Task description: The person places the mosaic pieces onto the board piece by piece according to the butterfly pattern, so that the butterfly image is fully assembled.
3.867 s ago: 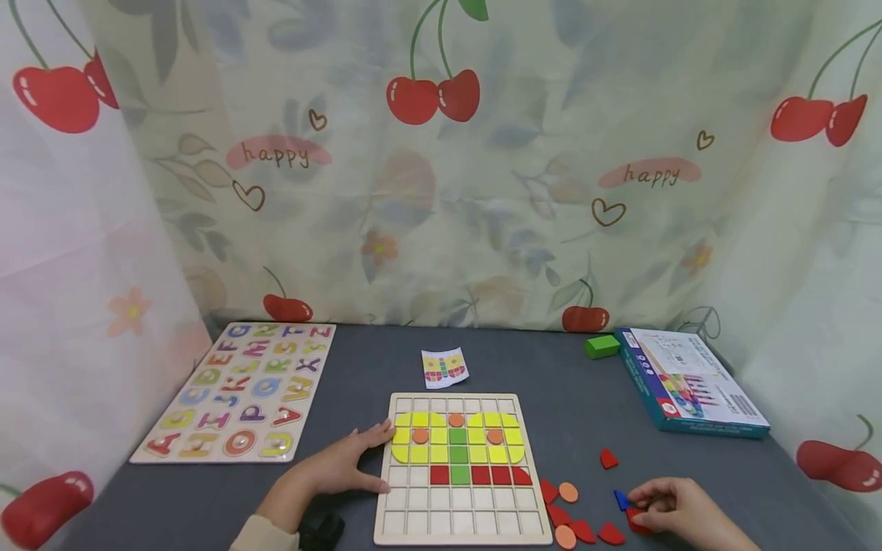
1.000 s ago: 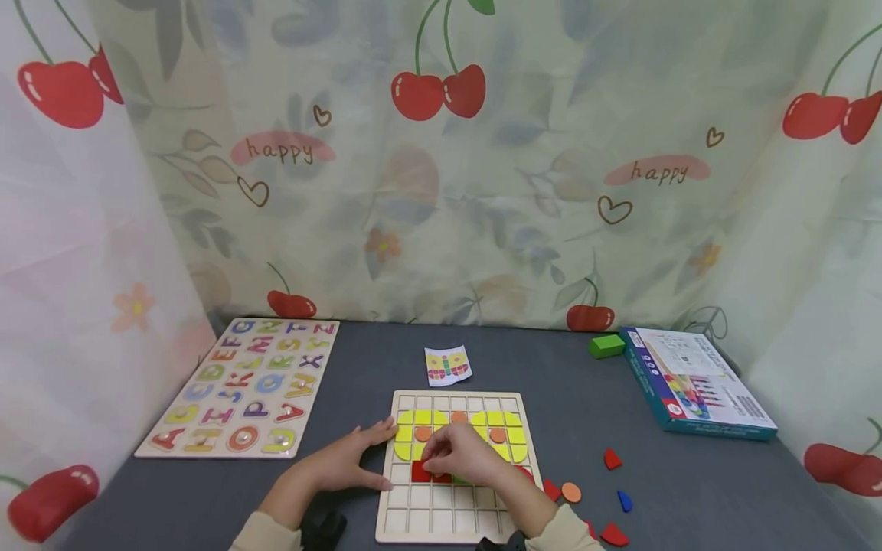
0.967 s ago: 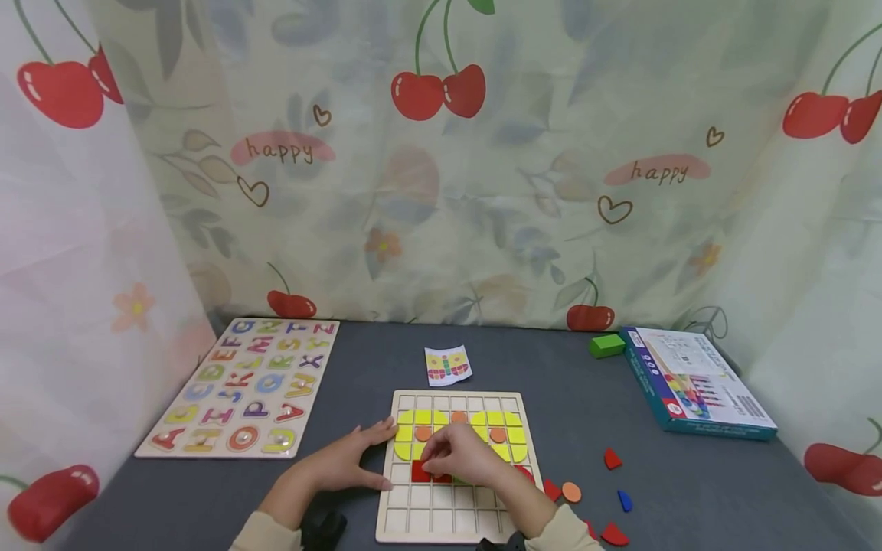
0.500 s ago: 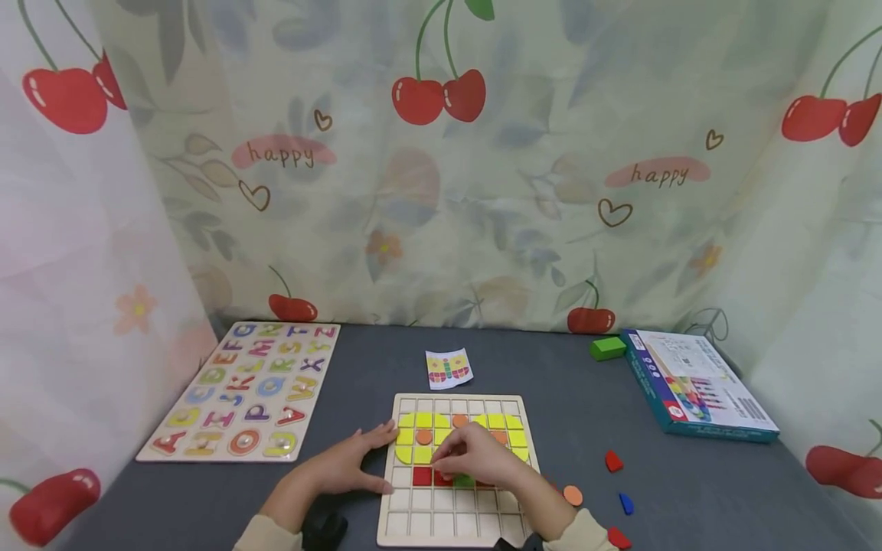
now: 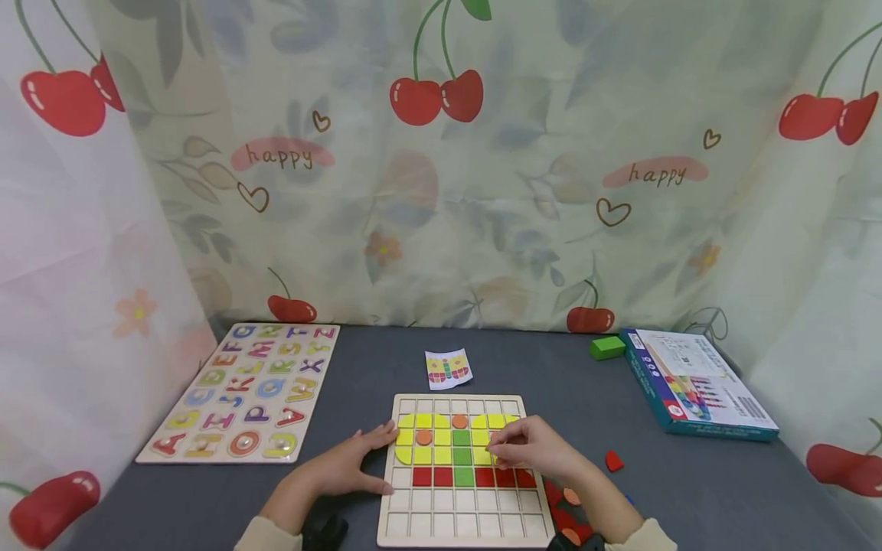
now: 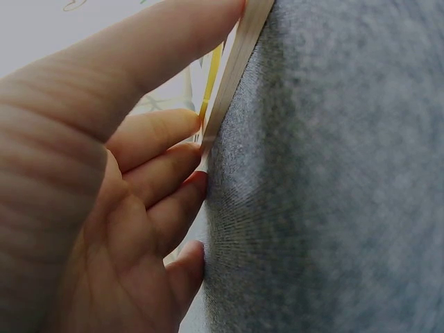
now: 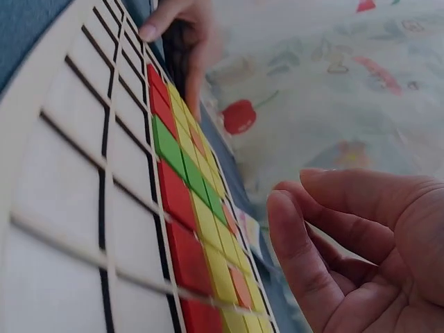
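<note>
A wooden grid board [image 5: 451,501] lies on the dark table, its upper cells filled with yellow tiles [image 5: 423,420], orange discs [image 5: 459,422] and a green column [image 5: 462,438]. Below the yellow ones runs a row of red tiles [image 5: 432,477], split by a green tile; its leftmost cell is bare. My left hand [image 5: 344,467] spreads along the board's left edge, thumb and fingertips touching the rim. Over the board's right side hovers my right hand [image 5: 534,445], fingers loosely bent. Nothing shows between its fingers [image 7: 291,229] in the right wrist view.
Loose red pieces [image 5: 553,493] and orange discs [image 5: 571,497] lie right of the board, partly behind my right forearm. A pattern card [image 5: 449,369] lies beyond the board. An alphabet board [image 5: 241,394] is at left; a box [image 5: 696,383] and green block [image 5: 607,348] sit at right.
My right hand fetched red tiles from the right; two now fill cells left of the green tile, one of them new. It has since let go and moved right. My left hand stays put.
</note>
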{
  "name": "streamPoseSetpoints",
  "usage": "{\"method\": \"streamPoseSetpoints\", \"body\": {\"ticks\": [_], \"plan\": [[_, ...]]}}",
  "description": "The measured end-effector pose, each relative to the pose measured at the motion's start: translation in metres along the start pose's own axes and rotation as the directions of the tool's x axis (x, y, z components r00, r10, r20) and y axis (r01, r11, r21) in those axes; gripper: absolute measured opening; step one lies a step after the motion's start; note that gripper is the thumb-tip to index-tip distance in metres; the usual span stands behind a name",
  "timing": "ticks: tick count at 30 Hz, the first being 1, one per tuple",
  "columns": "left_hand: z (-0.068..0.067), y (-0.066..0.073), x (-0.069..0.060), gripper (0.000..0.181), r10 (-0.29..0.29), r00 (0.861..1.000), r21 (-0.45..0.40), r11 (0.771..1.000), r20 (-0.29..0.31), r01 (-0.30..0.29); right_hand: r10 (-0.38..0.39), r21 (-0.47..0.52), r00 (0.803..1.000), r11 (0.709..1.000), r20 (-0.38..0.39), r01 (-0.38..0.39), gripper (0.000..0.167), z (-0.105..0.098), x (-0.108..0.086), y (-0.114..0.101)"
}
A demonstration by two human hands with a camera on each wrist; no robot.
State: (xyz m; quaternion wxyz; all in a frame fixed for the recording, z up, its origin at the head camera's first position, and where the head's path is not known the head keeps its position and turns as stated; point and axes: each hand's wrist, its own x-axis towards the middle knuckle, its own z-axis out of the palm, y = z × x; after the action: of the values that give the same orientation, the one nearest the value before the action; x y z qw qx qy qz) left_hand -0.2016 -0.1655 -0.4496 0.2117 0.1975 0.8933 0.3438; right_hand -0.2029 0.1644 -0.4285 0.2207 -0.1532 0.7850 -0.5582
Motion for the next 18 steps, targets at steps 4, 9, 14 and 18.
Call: {"method": "streamPoseSetpoints", "body": {"ticks": [4,9,14,18], "plan": [[0.001,0.0,0.0,0.09,-0.008,1.0,-0.001,1.0,-0.001,0.008,0.005,-0.032,0.999,0.999,-0.034,-0.006,0.036,-0.019,-0.01,0.005],[0.001,-0.001,0.001,0.09,-0.007,1.0,-0.001,1.0,-0.003,0.007,0.033,-0.05,0.996,0.998,-0.088,-0.038,0.041,-0.042,-0.022,0.01],[0.001,-0.001,0.001,0.091,-0.009,1.0,-0.001,1.0,-0.001,0.009,0.085,-0.074,0.984,0.992,-0.159,-0.098,0.046,-0.065,-0.035,0.019],[0.0,-0.001,0.001,0.091,-0.008,1.0,-0.002,1.0,-0.001,0.008,0.104,-0.096,0.973,0.987,-0.206,-0.126,0.047,-0.081,-0.045,0.029]]}}
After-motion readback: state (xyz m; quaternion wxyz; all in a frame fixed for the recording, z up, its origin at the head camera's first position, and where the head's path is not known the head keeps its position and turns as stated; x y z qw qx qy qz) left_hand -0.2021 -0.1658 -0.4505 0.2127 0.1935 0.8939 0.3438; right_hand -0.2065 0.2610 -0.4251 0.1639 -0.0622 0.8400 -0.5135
